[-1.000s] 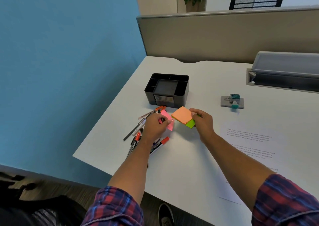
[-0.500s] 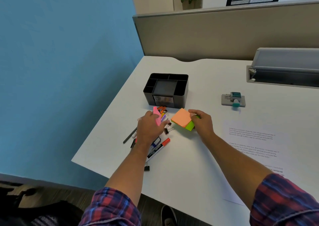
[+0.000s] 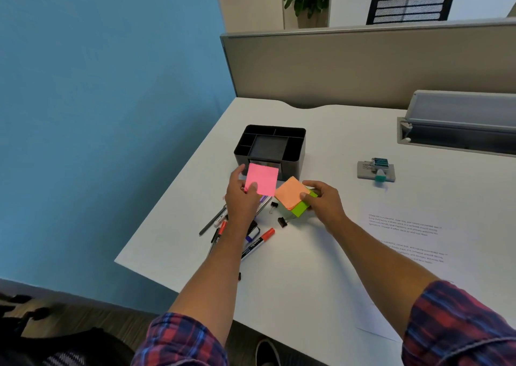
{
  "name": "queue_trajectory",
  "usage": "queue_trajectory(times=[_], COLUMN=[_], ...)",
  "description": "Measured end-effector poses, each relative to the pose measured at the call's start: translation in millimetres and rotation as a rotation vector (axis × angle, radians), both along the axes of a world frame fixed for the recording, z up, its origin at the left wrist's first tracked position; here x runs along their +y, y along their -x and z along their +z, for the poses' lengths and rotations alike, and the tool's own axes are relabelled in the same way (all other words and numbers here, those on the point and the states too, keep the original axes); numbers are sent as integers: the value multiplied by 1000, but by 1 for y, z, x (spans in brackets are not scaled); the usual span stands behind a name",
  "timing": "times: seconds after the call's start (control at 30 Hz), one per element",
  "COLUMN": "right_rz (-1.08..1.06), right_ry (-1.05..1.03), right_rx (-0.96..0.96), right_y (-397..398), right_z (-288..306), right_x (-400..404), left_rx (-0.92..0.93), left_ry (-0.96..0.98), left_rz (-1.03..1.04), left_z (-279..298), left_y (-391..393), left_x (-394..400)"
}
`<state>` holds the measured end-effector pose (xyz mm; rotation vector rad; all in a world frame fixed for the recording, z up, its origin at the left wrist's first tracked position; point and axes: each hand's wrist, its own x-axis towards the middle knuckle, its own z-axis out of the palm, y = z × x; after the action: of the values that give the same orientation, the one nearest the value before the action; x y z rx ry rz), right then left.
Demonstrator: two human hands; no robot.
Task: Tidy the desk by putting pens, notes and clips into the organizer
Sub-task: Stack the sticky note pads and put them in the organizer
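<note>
single head-worn view, wide angle, looking forward and down along both forearms. left hand (image 3: 242, 198) and right hand (image 3: 325, 200) sit mid-frame, near; organizer (image 3: 270, 149) just beyond them, desk (image 3: 321, 254) filling the lower right.

Head view, white desk (image 3: 321, 268). L. hand (image 3: 241, 198) pinches a pink sticky note (image 3: 262, 179), held up just in front of the black organizer (image 3: 270, 147). R. hand (image 3: 325, 200) grips a stacked note pad (image 3: 296, 196), orange top w/ green block below. Pens and markers (image 3: 255, 244) lie under the L. forearm; two black binder clips (image 3: 282, 221) sit between the hands. Printed sheet (image 3: 405, 226) at right.
</note>
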<state>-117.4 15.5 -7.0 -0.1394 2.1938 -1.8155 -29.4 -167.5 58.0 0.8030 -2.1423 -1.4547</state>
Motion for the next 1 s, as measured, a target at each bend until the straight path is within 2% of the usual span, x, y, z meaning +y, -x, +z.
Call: queue_trajectory(times=[0.1, 0.23, 0.37, 0.53, 0.77, 1.0], right_rz=[48, 151, 163, 198, 231, 212], right_ry=[-12, 1, 32, 59, 63, 49], right_rx=[2, 14, 10, -2, -18, -109], right_y=[-1, -6, -9, -11, -9, -10], right_z=[5, 20, 33, 40, 44, 42], right_x=[0, -2, -4, -3, -4, -3], left_rx=[-45, -132, -192, -239, -205, -281], left_ry=[-76, 80, 227, 260, 110, -142], left_rz=[-152, -299, -224, -81, -61, -108], left_z=[-1, -6, -7, -10, -8, -13], left_y=[3, 4, 5, 7, 6, 7], left_x=[-4, 4, 19, 20, 14, 11])
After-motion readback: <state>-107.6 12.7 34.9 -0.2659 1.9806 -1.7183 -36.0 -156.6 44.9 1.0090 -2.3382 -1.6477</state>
